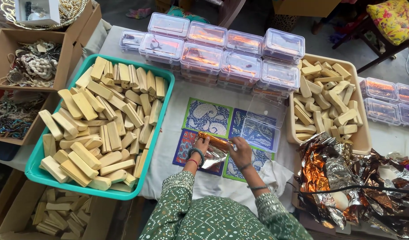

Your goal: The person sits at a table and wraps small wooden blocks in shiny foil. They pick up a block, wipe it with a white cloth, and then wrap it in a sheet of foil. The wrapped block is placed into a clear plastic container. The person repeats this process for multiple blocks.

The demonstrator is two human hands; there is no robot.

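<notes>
Pinching one end of a foil-wrapped block [212, 143], the left hand [202, 146] sits right of a green tray [34, 165] of wooden blocks [98, 120]. The right hand [241, 150] grips the other end, fingers curled, below an open clear box [262, 122].

My fingers [203, 143] pinch crinkled foil [214, 151], shiny copper on one face and mirror silver on the other. More of it lies crumpled in a glossy heap [346, 178]. The blocks [98, 124] in the smooth teal plastic tray [32, 171] look like pale, matt wood. The boxes [200, 58] are clear, glossy plastic. The printed mats [207, 117] look matt, on a white cloth [169, 169]. My sleeves [182, 213] are soft patterned fabric.
</notes>
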